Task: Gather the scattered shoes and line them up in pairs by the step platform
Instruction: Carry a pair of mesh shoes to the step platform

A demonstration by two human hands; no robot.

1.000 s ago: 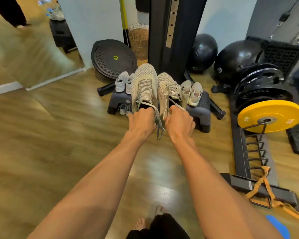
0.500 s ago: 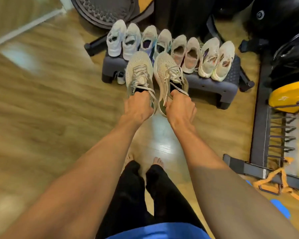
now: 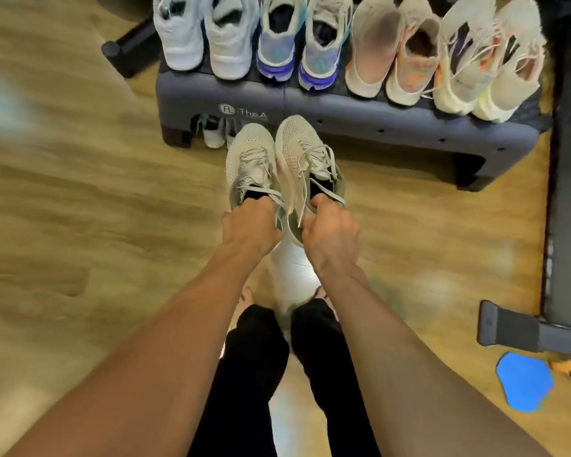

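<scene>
The left hand point(image 3: 249, 225) grips the heel collar of the left shoe point(image 3: 249, 156), fingers curled into the opening. The right hand point(image 3: 332, 232) grips the right shoe point(image 3: 302, 150) the same way, with loose laces point(image 3: 297, 192) trailing past its fingers. Both shoes sit side by side and touching, just in front of the platform point(image 3: 343, 117), toes pointing at its front face. I cannot tell whether their soles are on the floor point(image 3: 80, 192) yet.

On top of the platform four pairs fill the row: white point(image 3: 205, 34), purple point(image 3: 297, 44), beige point(image 3: 389, 54) and cream point(image 3: 485, 61). Another white shoe point(image 3: 213, 133) is tucked under the platform's left end, just beyond the held left toe.

The risks look small but real. The right shoe is rolled toward its partner, so letting go early could leave it lying on its side. The hanging laces could get trapped under a sole or between the two shoes and drag one crooked as the hands pull away. Pushing too far forward would knock the toes against the platform or nudge the tucked shoe
</scene>
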